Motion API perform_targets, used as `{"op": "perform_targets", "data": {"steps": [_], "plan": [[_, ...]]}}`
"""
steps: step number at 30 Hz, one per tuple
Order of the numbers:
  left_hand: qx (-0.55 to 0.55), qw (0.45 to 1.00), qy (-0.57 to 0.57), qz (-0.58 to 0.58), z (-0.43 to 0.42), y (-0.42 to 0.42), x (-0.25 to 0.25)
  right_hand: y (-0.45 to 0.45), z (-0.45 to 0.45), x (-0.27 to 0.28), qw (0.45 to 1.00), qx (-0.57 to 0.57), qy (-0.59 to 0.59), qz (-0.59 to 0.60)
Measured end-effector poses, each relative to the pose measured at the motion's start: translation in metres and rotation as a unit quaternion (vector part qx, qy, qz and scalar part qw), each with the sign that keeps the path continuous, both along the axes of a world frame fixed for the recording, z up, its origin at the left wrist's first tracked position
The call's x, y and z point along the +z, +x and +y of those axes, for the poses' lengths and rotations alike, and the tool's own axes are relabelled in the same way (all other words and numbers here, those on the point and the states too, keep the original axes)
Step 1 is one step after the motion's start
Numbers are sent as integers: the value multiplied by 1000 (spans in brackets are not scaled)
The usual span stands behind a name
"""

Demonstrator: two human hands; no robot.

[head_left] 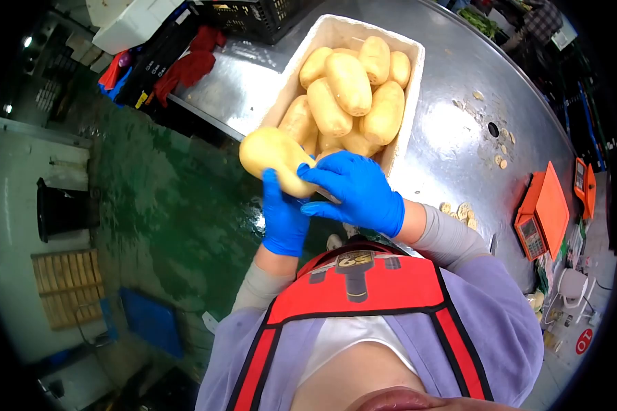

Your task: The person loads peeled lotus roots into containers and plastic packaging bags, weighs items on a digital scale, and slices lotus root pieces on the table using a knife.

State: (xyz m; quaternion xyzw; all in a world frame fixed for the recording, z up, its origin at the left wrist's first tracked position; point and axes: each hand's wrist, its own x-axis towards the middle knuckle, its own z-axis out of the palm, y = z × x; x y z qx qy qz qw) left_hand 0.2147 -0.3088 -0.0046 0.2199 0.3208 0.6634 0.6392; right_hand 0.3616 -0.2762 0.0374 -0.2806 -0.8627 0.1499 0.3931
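In blue gloves, both my hands are raised at the near end of a white foam box [413, 103]. My left hand [284, 220] is wrapped round the lower side of a thick, pale yellow lotus root section [271, 154], holding it tilted beside the box's near left corner. Bent over the right end of that root is my right hand [356, 188], its fingers closed on a thin, knife-like tool [332, 197] that is mostly hidden. Several similar peeled lotus root sections [348, 83] are piled in the box.
The box stands on a metal table [445, 154] with small cut slices [465, 211] scattered on it. Orange scales [545, 212] are at the right. A black crate [253, 17] and red gloves [188, 68] lie at the back left. Green wet floor [164, 185] extends leftward.
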Motion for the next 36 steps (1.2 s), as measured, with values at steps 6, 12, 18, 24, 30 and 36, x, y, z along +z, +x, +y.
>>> {"op": "perform_targets", "data": {"steps": [6, 12, 18, 24, 30, 36], "plan": [[-27, 978, -53, -200, 4, -28, 17, 40, 88, -19, 975, -200, 94, 37], [-125, 947, -74, -286, -2, -36, 19, 31, 125, -44, 965, -251, 34, -64], [-185, 950, -34, -249, -4, -27, 16, 69, 103, -12, 751, -46, -451, 480], [-268, 956, 21, -118, -5, 15, 27, 117, 19, 4, 651, 29, -470, 596], [-353, 934, 23, -56, -13, 94, 23, 209, -44, -30, 770, -147, -337, 522], [-420, 908, -3, 15, -36, 214, 2, 347, -133, -32, 600, -141, -296, 730]]}}
